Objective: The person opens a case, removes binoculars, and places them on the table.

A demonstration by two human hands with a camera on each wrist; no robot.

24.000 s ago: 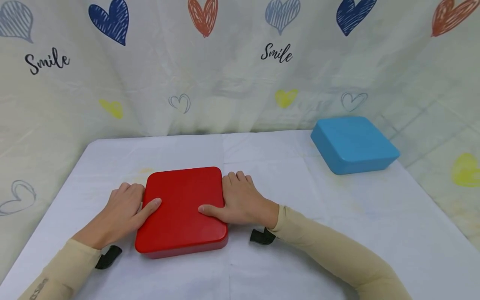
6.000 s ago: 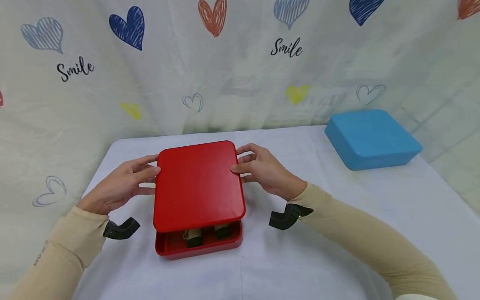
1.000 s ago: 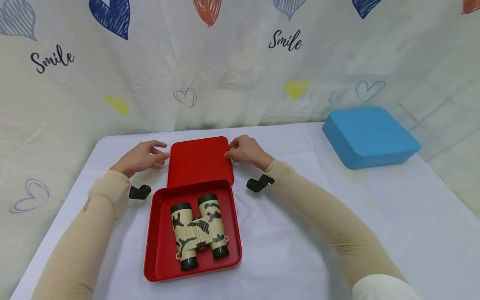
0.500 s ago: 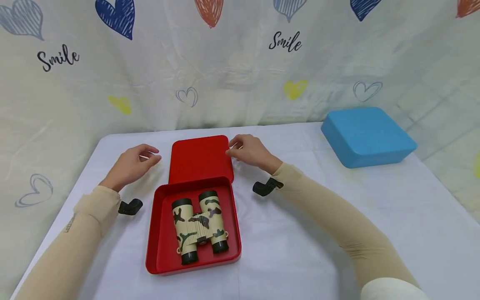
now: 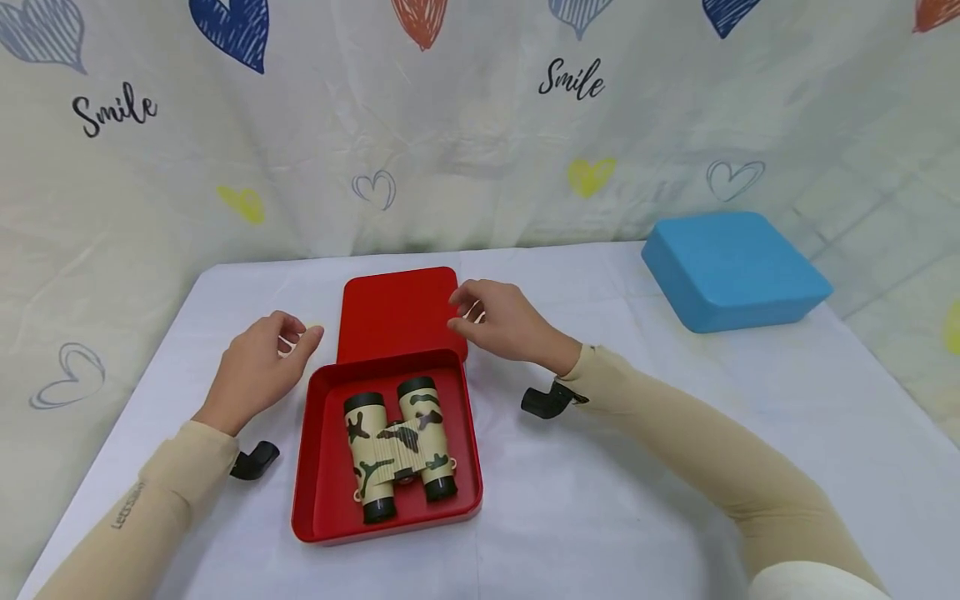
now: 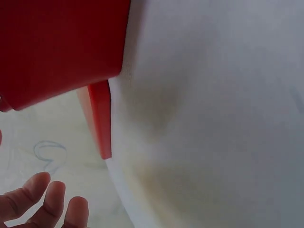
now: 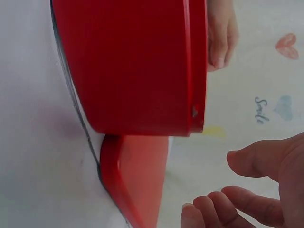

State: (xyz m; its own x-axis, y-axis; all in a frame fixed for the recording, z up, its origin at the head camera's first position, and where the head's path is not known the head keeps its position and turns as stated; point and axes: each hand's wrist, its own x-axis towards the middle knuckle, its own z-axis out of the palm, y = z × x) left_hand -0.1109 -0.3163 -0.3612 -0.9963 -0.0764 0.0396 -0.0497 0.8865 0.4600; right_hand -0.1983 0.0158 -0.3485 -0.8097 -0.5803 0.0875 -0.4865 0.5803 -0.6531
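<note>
Gripping nothing with left hand (image 5: 258, 367) or right hand (image 5: 513, 327), both relaxed and loosely curled, near opposite sides of the red lid (image 5: 396, 313), laid just behind the open red box (image 5: 327, 475). Showing camouflage binoculars (image 5: 400, 450) inside that box. Might shove the lid off the table's (image 5: 585, 483) far edge by bumping the box forward, or drop the binoculars through too light a grip. Reading "Smile" 2 times on the backdrop (image 5: 472, 125), plus unclear lettering on the left sleeve (image 5: 161, 492).
</note>
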